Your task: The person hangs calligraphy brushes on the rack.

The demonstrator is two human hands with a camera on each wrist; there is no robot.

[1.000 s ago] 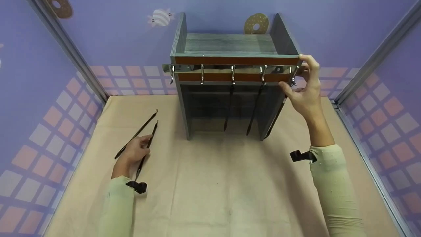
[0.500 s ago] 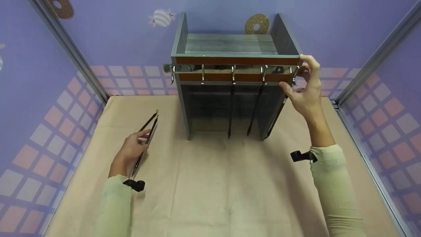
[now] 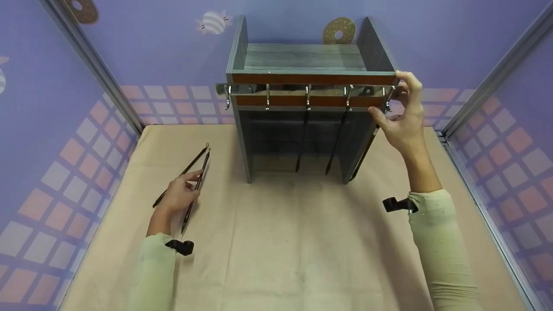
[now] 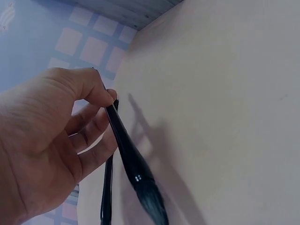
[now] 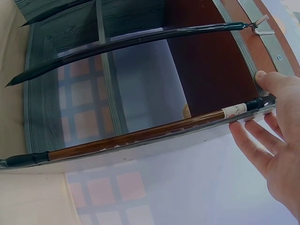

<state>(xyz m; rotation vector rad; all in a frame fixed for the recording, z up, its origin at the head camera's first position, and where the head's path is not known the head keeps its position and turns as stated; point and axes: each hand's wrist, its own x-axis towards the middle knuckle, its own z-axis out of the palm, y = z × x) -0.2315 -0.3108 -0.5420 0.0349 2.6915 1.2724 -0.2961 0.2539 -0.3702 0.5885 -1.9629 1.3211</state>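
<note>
My left hand (image 3: pixel 181 193) pinches a black calligraphy brush (image 4: pixel 133 161) between thumb and fingers, its dark bristles slanting toward me. Beside it a second black calligraphy brush (image 3: pixel 190 166) lies on the cloth, partly hidden behind the hand. My right hand (image 3: pixel 406 119) grips the upper right front corner of a grey wooden shelf (image 3: pixel 302 78), thumb on the front and fingers along the side panel. From the shelf's hooks (image 3: pixel 308 96) hang two dark brushes (image 3: pixel 338 142), and a brown-handled brush (image 5: pixel 140 135) hangs along the right side panel, just below that hand.
The two leftmost hooks (image 3: pixel 267 97) carry no brush. A pale cloth (image 3: pixel 268 242) covers the table in front of the shelf. Patterned purple walls (image 3: pixel 164 47) with metal corner posts (image 3: pixel 93 65) enclose the table at the back and sides.
My left hand, pinching the brush, dipped left over the lying brush, then came back right, a little farther forward than at first. One hanging brush swings slightly. My right hand keeps its grip.
</note>
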